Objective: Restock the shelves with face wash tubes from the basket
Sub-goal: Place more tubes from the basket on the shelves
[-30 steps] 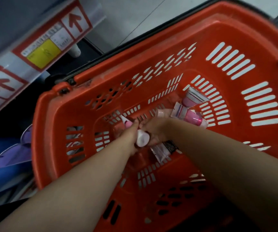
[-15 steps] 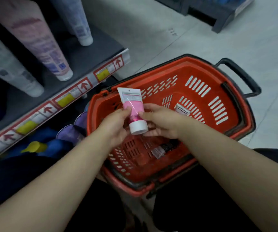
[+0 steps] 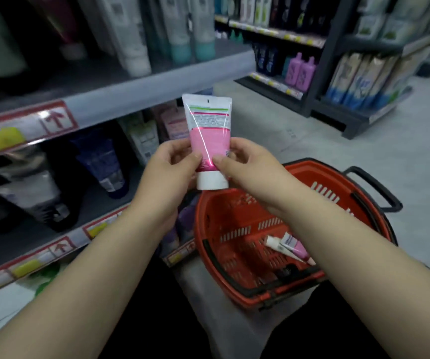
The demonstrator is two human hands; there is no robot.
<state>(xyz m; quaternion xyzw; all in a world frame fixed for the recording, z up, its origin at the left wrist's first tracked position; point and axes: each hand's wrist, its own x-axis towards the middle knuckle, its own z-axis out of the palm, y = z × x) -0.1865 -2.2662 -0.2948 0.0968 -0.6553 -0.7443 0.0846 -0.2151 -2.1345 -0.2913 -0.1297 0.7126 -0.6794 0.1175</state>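
Now we've lifted the pink face wash tube [image 3: 209,141] out of the basket [image 3: 224,218] at five o'clock, where a few tubes [image 3: 290,246] remain, and our left hand [image 3: 171,165] and right hand [image 3: 246,164] pinch it cap-down, facing the shelves [image 3: 157,86] at ten o'clock, so shelving looks next.

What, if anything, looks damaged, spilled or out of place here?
Nothing stands out. The pink tube is intact with its cap on, pinched cap-down between the left hand and the right hand. The leftover tubes lie loose in the red basket, with no spill visible.
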